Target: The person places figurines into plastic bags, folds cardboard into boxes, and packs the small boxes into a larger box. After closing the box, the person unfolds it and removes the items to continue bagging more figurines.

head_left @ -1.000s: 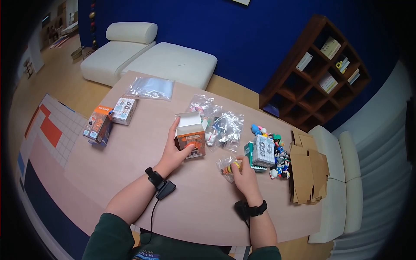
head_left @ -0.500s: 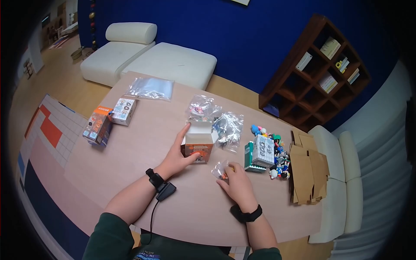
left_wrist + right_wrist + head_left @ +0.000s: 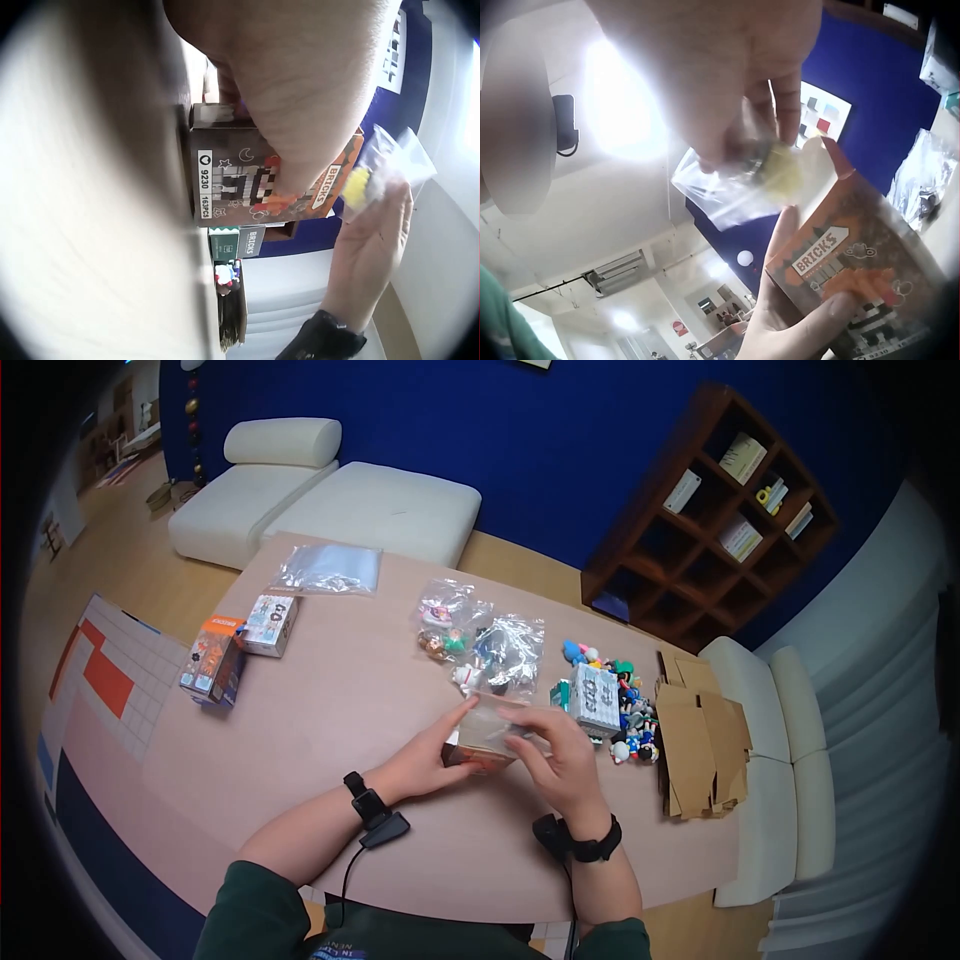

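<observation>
My left hand [image 3: 415,765] grips an orange and brown box [image 3: 480,745], whose printed side with the word BRICKS shows in the left wrist view [image 3: 247,180]. Thumb and fingers lie on opposite sides of the box. In the right wrist view its top flap stands up. My right hand [image 3: 562,760] pinches a clear plastic bag [image 3: 727,187] with a yellow piece [image 3: 781,176] inside, right at the open top of the box. How far the bag reaches over the opening, I cannot tell.
Bagged figures [image 3: 510,650] lie beyond the box. A white-grey box [image 3: 595,700] stands by loose figures [image 3: 630,730] and flattened cardboard [image 3: 705,745] on the right. Two boxes [image 3: 212,660] stand at the left, and clear bags [image 3: 330,568] lie at the table's far edge.
My right hand has lifted the bag from the table and brought it up to the box top. The left hand has moved the box nearer and to the right. The head view has shifted slightly.
</observation>
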{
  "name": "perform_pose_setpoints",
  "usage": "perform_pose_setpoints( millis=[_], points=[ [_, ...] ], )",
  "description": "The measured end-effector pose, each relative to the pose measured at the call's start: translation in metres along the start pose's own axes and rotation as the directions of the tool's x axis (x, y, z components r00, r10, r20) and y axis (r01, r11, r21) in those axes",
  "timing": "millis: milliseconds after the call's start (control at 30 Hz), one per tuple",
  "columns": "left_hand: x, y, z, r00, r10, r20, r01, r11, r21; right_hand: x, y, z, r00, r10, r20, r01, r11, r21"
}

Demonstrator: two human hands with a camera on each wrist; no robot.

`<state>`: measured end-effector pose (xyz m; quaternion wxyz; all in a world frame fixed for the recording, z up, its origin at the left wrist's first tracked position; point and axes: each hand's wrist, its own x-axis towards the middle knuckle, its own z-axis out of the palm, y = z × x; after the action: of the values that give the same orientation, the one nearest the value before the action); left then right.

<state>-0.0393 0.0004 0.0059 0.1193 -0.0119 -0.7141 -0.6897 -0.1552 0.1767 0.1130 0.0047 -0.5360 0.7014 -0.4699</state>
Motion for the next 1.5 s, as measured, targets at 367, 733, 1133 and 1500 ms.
perform_pose_setpoints(
  millis=[367, 733, 1133, 1500],
  points=[
    [-0.005, 0.005, -0.001, 1.0, 0.01, 0.012, -0.012, 0.974, 0.224, 0.006, -0.006, 0.009, 0.979, 0.04, 0.2, 0.051, 0.902, -0.429],
    [-0.004, 0.004, -0.002, 0.999, 0.048, -0.011, -0.046, 0.992, 0.12, -0.006, 0.0, 0.019, 0.98, -0.177, 0.093, 0.2, 0.894, -0.402],
    [-0.004, -0.018, -0.008, 0.979, 0.093, -0.18, -0.073, 0.991, 0.113, -0.017, 0.022, 0.024, 0.929, 0.341, -0.142, -0.292, 0.914, 0.282],
    [0.018, -0.014, -0.054, 0.699, 0.17, -0.695, -0.208, 0.978, 0.03, 0.009, 0.086, 0.059, 0.988, 0.091, 0.125, -0.033, 0.915, -0.402]
  ],
)
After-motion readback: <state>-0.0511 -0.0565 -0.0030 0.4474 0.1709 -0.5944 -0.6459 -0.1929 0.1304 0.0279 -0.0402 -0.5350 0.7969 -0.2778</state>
